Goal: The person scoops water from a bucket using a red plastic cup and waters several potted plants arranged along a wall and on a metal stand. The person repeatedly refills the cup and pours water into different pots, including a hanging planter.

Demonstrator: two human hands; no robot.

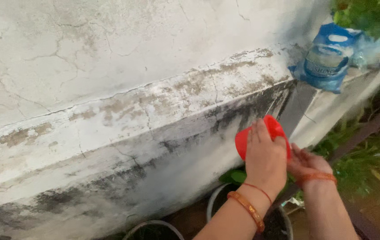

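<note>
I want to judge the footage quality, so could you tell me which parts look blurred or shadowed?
Head view: daylight is soft, without glare; the blue bag and plants at right are motion-blurred; the left hand gripping the red cup is slightly soft; the wall cracks stay sharp.

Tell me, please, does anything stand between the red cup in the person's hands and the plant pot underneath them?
Nothing visible does: the left hand holds the red cup directly above the pot, with the right hand cupped beside it and open air below.

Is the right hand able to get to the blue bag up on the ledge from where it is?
Probably not right away. The right hand sits low beside the red cup, while the blue bag rests higher on the ledge. Nothing blocks the way upward, though.
</note>
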